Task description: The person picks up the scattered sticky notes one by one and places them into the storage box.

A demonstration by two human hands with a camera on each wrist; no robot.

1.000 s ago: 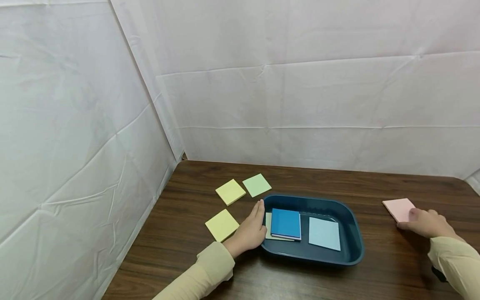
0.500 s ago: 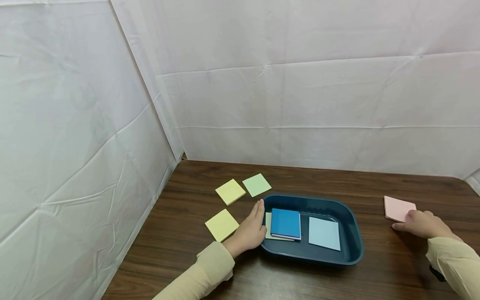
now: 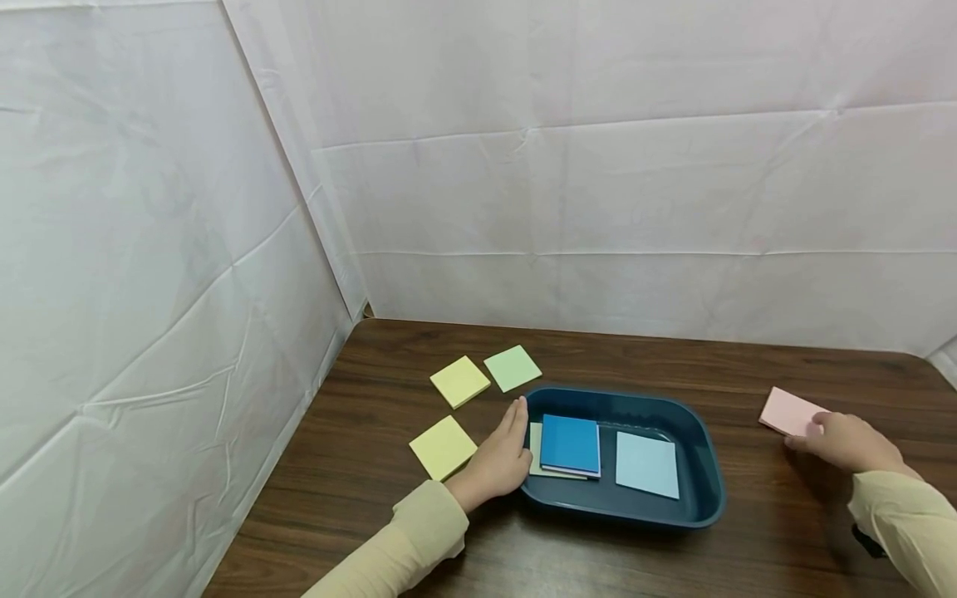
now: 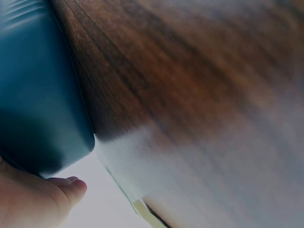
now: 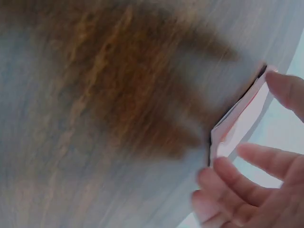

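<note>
My right hand [image 3: 815, 433] pinches a pink sticky-note pad [image 3: 787, 410] at the table's right side. In the right wrist view the pink pad [image 5: 236, 124] sits tilted off the wood between thumb and fingers [image 5: 240, 176]. My left hand [image 3: 503, 448] rests with straight fingers against the left wall of a dark blue tray [image 3: 704, 465]. The left wrist view shows the thumb [image 4: 64, 189] beside the tray's wall [image 4: 38, 95]. Inside the tray lie a blue pad [image 3: 570, 444] on top of a pale yellow pad [image 3: 534, 450], and a light blue pad [image 3: 646, 465].
Two yellow pads [image 3: 459, 381] [image 3: 443, 448] and a green pad [image 3: 512, 368] lie on the brown wooden table [image 3: 635, 357] left of the tray. White cloth walls close off the back and left sides.
The pink pad has shifted a little away from me and now tilts, with my right hand taking hold of its near edge. My left hand and the tray have stayed still.
</note>
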